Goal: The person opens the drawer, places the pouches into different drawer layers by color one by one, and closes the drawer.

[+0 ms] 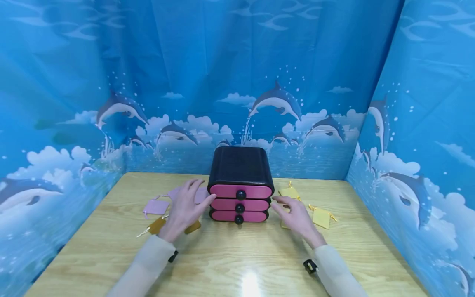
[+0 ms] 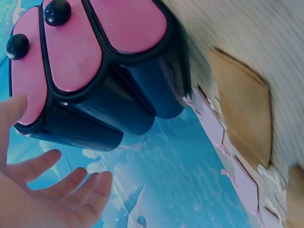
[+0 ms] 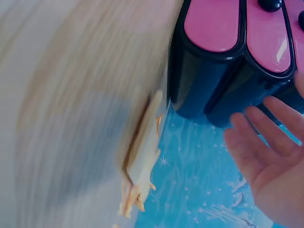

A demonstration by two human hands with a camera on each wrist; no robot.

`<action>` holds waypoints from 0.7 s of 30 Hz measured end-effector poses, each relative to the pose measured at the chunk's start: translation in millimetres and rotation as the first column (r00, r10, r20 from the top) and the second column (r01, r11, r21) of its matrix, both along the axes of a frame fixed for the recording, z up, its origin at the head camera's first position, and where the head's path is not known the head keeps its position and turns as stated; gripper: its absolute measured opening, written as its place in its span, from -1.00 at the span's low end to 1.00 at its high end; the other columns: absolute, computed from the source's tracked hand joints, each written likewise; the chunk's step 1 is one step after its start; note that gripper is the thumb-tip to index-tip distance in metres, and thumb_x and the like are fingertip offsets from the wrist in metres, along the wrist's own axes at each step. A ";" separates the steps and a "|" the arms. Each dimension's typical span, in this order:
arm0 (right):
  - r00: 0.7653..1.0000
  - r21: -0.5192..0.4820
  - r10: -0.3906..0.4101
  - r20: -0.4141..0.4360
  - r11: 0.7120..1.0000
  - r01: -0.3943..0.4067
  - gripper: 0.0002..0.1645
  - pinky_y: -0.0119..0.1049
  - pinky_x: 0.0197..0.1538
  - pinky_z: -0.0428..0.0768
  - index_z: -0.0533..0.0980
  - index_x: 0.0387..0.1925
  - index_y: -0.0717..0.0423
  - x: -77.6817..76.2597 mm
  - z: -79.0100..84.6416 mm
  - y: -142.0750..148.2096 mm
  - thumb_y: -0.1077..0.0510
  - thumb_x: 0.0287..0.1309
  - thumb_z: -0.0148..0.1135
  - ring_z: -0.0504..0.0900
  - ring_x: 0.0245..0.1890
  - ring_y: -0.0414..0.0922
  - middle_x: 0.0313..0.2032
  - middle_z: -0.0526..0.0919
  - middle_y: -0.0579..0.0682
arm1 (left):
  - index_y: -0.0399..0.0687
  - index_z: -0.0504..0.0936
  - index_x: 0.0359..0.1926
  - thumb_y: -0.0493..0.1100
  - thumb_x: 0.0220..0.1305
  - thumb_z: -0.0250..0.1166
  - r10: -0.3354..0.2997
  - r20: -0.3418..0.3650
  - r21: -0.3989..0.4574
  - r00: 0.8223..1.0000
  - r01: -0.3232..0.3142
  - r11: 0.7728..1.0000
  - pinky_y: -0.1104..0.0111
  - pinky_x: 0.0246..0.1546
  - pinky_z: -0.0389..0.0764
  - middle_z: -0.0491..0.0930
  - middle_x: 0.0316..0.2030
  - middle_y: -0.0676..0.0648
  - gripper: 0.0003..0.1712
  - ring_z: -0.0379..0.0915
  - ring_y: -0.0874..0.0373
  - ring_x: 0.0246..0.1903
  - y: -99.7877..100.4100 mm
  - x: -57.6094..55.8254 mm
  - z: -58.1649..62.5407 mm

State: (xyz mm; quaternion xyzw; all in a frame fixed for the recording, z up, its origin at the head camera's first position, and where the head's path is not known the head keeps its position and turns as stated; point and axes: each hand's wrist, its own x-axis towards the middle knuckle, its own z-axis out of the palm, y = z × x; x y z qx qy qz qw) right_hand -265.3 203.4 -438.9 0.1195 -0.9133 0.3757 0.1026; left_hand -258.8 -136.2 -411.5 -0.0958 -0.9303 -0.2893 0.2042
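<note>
A small black chest of drawers [image 1: 240,167] stands on the table, its three pink drawer fronts [image 1: 240,204] closed and each fitted with a round black knob. My left hand [image 1: 183,208] is at its left side, fingers spread and holding nothing, the thumb tip close to the top drawer. On the other side my right hand [image 1: 297,218] has its fingers extended toward the chest, also holding nothing. In the left wrist view the left palm faces the chest's side wall [image 2: 135,95]. The right wrist view shows the right fingers [image 3: 273,126] close beside the lower drawers.
Left of the chest lie lilac drawstring pouches [image 1: 156,207] and brown ones [image 1: 157,225], partly behind the left hand. Yellow drawstring pouches [image 1: 321,218] lie on the right, some overlapped by the right hand. A blue dolphin-print curtain [image 1: 185,82] surrounds the wooden table [image 1: 222,255].
</note>
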 end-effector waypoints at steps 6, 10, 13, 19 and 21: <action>0.997 -0.326 -0.074 0.014 0.942 0.075 -0.54 -0.22 -0.01 0.68 0.62 0.05 0.10 -5.9 7.9 -9.6 -0.13 0.33 0.19 0.71 -0.06 0.00 -0.03 0.72 0.10 | -0.04 0.57 0.15 0.26 0.23 0.31 0.021 -0.119 0.144 0.993 -0.003 0.990 0.05 -0.02 0.58 0.54 0.04 -0.16 -0.37 0.50 -0.07 0.01 10.1 2.2 2.1; 0.998 -0.489 -0.045 0.041 0.870 0.060 -0.49 -0.28 -0.05 0.69 0.59 0.05 0.19 -11.3 17.0 -14.9 -0.14 0.36 0.14 0.71 -0.07 -0.07 0.00 0.68 0.18 | -0.08 0.64 -0.02 0.12 0.22 0.38 0.011 -0.239 0.201 0.971 0.039 0.979 0.25 -0.26 0.52 0.57 -0.22 -0.12 -0.55 0.48 0.07 -0.25 17.6 2.8 2.4; 0.998 -0.567 -0.012 0.061 0.822 0.044 -0.44 -0.28 -0.05 0.70 0.56 0.08 0.25 -15.7 23.6 -18.7 -0.14 0.38 0.12 0.68 -0.06 -0.19 0.07 0.63 0.21 | -0.10 0.64 -0.10 0.00 0.22 0.40 -0.010 -0.312 0.219 0.950 0.082 0.972 0.34 -0.37 0.47 0.56 -0.35 -0.08 -0.66 0.44 0.14 -0.38 23.2 2.4 2.6; 0.992 -0.610 0.029 0.126 0.791 0.054 -0.46 -0.16 -0.02 0.69 0.50 0.18 0.19 -24.2 35.9 -23.2 -0.10 0.37 0.15 0.57 0.04 -0.16 0.18 0.53 0.13 | -0.06 0.63 -0.19 -0.19 0.24 0.37 -0.114 -0.365 0.186 0.924 0.192 0.963 0.50 -0.55 0.49 0.56 -0.49 0.08 -0.87 0.42 0.31 -0.53 35.6 2.6 -0.1; 0.985 -0.589 0.064 0.159 0.807 0.042 -0.43 -0.08 0.02 0.67 0.47 0.24 0.09 -26.9 40.4 -24.0 -0.14 0.36 0.15 0.52 0.14 -0.08 0.24 0.47 0.08 | -0.04 0.64 -0.22 -0.22 0.25 0.35 -0.164 -0.367 0.166 0.916 0.238 0.957 0.52 -0.56 0.50 0.58 -0.49 0.11 -0.91 0.41 0.35 -0.55 39.8 2.3 -2.6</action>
